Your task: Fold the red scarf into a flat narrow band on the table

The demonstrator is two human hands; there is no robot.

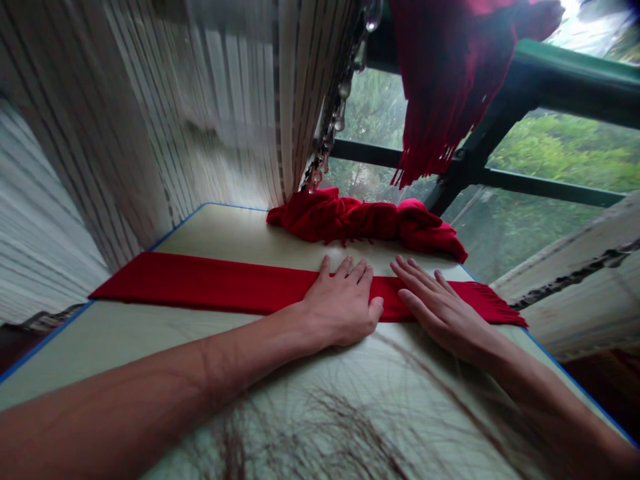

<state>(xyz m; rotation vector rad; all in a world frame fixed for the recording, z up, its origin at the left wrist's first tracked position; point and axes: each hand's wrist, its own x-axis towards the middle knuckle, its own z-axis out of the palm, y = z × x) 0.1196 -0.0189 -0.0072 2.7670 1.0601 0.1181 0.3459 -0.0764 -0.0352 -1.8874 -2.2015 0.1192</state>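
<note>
A red scarf [210,283], folded into a long flat strip, lies across the pale table [210,227]. Its fringed end reaches the table's right edge. My left hand [343,300] rests flat on the strip right of its middle, fingers spread. Close beside it on the right, my right hand [437,307] lies over the strip with its fingers stretched out. Neither hand grips anything. Beyond them, a second red cloth [370,219] with some fringe sits bunched up along the far edge.
Another red fringed cloth [445,87] hangs over a green rail [575,70] by the window. Striped curtains [225,100] stand at the left and behind the table, with a string of clear beads [343,100]. Strands of hair [320,440] cross the near view.
</note>
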